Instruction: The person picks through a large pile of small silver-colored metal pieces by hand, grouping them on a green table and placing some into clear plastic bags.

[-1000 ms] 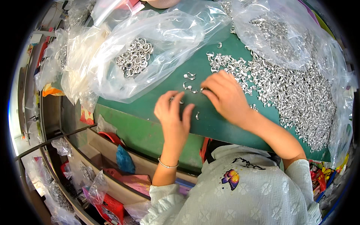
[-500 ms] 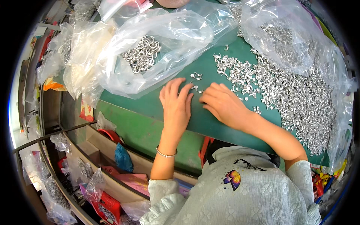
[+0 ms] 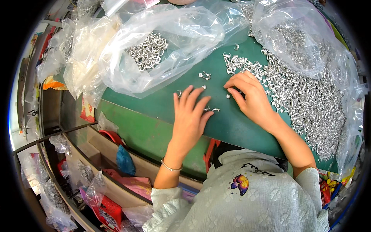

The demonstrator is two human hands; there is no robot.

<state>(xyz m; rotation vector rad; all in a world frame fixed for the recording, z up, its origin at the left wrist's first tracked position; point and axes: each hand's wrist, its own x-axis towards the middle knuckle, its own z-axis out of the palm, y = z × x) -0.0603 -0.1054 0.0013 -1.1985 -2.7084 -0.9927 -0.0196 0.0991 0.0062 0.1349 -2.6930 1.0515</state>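
Observation:
My left hand (image 3: pixel 190 121) is over the green tabletop (image 3: pixel 154 106), fingers spread and holding nothing. A small silver ring (image 3: pixel 179 93) lies by its fingertips, and a curved silver piece (image 3: pixel 215 110) lies beside its thumb. My right hand (image 3: pixel 253 101) hovers at the left edge of a large heap of small curved silver metal pieces (image 3: pixel 313 110). Its fingers are bent, with a gap between thumb and index finger. A tiny silver flower-shaped piece (image 3: pixel 228 96) sits near that thumb. Farther off, another curved piece (image 3: pixel 206 76) and a small round bit (image 3: pixel 204 87) lie loose.
A clear plastic bag (image 3: pixel 174 73) holding silver rings (image 3: pixel 148 52) lies open at the far left. Another clear bag (image 3: pixel 328 54) covers part of the heap. Below the table's front edge stands a divided drawer (image 3: pixel 94 149) with bags and a blue bundle (image 3: pixel 126 160).
My right hand has moved right, away from my left hand, to the heap's edge. The left hand has shifted slightly right and nearer, fingers wider. Small pieces now lie scattered between them.

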